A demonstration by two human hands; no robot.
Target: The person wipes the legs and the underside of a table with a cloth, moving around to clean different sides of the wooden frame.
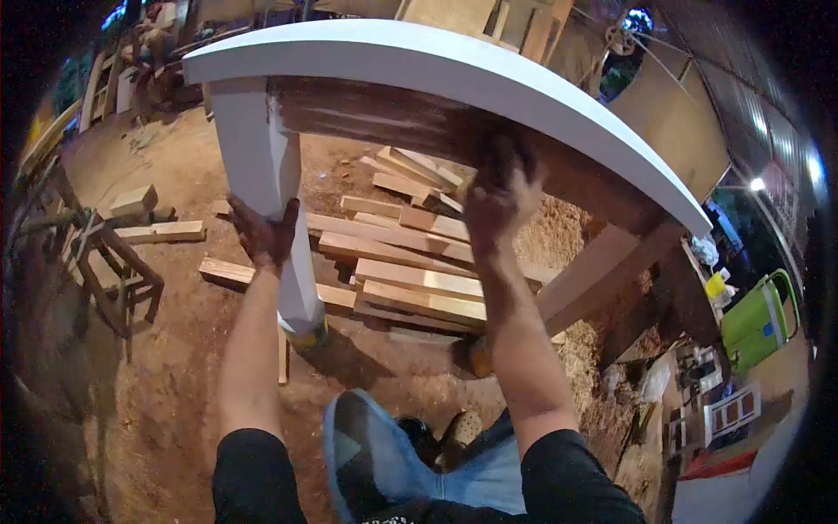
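A table with a white, curved top edge (pixel 419 57) stands in front of me. Below that edge runs a brown apron (pixel 367 113), streaked with a whitish film. My left hand (pixel 265 234) is wrapped around the white table leg (pixel 253 148), thumb on one side and fingers on the other. Up against the apron, my right hand (pixel 508 196) is closed and smeared by motion. Something dark seems to be under its fingers, but its kind is hidden. Another table leg (pixel 589 271) slants down at the right.
Several sawn boards (pixel 419 279) lie on the dirt floor under the table. A wooden trestle (pixel 109 271) stands at the left. Sawdust (pixel 559 236) covers ground at the right, near a green container (pixel 755 323) and a small white frame (pixel 733 412).
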